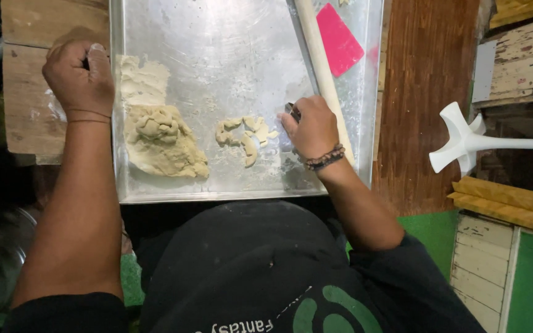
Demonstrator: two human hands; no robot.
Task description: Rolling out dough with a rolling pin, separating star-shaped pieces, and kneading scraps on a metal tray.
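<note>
Where dough point(161, 139) lies, metal tray point(229, 55).

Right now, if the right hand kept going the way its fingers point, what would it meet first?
Probably the cut dough pieces: the right hand points left across the tray, and they lie just off its fingertips. Height above the tray is unclear.

Wooden bench point(427, 92), dark brown planks at the right, paler worn boards at the left edge. A big metal tray point(229, 37) sits flat on it, dusted with flour, carrying a dough lump point(161, 142) at its left, small crescent dough pieces point(246, 137) mid-tray, a wooden rolling pin point(319, 55) lying diagonally and a pink scraper point(338, 38) at the top right. Left hand point(80, 77) rests as a fist on the pale boards, just beside the tray's left rim.
</note>
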